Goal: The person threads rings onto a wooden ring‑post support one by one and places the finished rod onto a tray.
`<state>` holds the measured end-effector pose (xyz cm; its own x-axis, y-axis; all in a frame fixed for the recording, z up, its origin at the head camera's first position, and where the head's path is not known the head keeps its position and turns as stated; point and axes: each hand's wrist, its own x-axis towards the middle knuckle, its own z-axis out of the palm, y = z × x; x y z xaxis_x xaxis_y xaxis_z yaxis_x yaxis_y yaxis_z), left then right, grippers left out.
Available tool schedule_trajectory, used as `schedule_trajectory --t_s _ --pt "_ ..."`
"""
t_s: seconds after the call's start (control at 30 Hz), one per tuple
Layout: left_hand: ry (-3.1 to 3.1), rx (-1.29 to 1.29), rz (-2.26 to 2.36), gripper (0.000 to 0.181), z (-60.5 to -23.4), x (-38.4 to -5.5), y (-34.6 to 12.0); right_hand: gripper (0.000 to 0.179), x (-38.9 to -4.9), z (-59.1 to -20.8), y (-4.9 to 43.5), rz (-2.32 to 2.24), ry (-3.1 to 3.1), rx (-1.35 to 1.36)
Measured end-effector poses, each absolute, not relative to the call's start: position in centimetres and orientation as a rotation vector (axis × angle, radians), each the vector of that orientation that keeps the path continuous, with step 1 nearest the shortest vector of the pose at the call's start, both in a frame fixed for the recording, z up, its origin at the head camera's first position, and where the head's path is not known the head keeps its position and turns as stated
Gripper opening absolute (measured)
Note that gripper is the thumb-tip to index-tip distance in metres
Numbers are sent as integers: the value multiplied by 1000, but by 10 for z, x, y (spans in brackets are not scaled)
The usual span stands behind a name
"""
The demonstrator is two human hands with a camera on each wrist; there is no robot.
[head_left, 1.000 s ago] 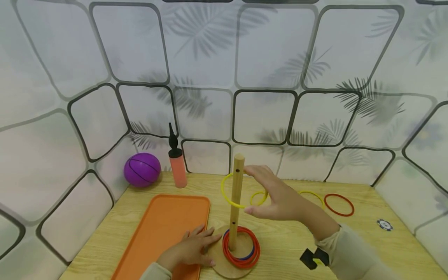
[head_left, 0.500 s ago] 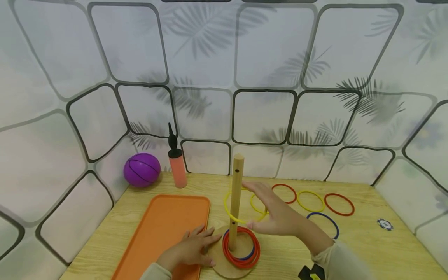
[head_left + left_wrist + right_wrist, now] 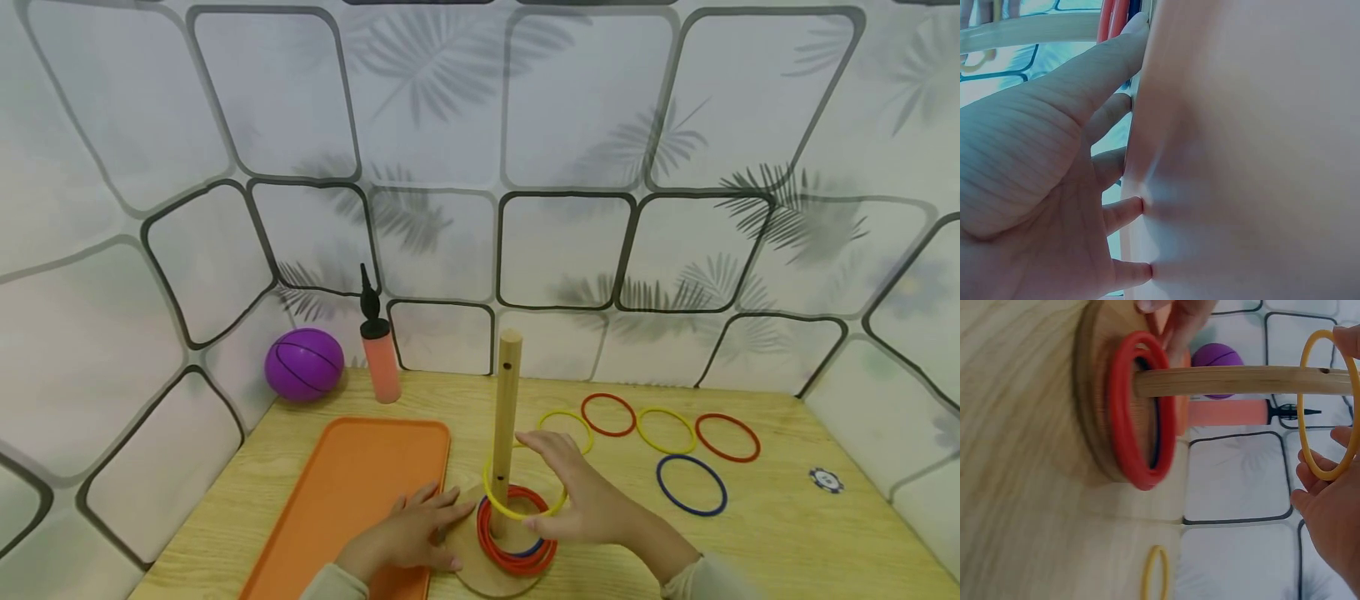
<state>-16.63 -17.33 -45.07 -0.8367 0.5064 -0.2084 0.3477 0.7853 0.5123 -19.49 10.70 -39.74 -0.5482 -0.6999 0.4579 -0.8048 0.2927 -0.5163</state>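
1. Step in hand, as I judge it: putting a yellow ring (image 3: 1302,412) over the wooden post (image 3: 507,400). It already goes round the post, but hangs clear above the stacked rings (image 3: 1120,419), red with some blue, at the post's foot.
2. The next move seems to call for bringing it straight down, fairly level so it does not catch on the wood, then spreading the fingers to release it over the stack.
3. Right hand (image 3: 588,500): thumb and fingers curve in a wide C, holding the ring from opposite sides; the forearm comes in from the lower right.
4. Left hand (image 3: 405,533): fingers spread and nearly straight, gripping nothing. It lies palm down across the edge of the tray (image 3: 382,458), with index finger and thumb over the round base (image 3: 468,567), probably to steady it.
5. Five loose rings, two yellow, two red, one blue (image 3: 724,492), lie on the desk (image 3: 622,567) to the right of the post.
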Motion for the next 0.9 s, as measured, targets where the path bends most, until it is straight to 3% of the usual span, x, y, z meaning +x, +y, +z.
schedule_trajectory --t_s 0.53,0.9 --pt "2658 657 662 71 -451 -165 -172 88 -191 -462 107 1084 -2560 1312" --pt "2660 657 681 71 -453 -165 -172 98 -192 -478 111 1053 -2587 1300"
